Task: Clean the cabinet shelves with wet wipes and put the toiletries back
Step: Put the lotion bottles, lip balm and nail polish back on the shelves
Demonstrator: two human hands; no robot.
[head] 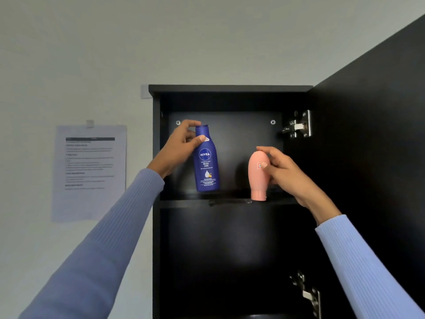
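Pale grey wall (92, 54) behind black cabinet (156, 157), door (368, 157) swung open at right. Left hand (181, 146) gripping neck of blue Nivea bottle (206, 162), upright on upper shelf (184, 200). Right hand (285, 173) curled around pink tube (257, 176), standing cap-down at shelf's front edge. Printed sheet (89, 171) taped to wall at left.

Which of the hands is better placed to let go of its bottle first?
Probably the left hand: its blue Nivea bottle appears to rest upright on the top shelf. The right hand holds the pink bottle on its narrow cap at the shelf's front edge, so it looks less stable.
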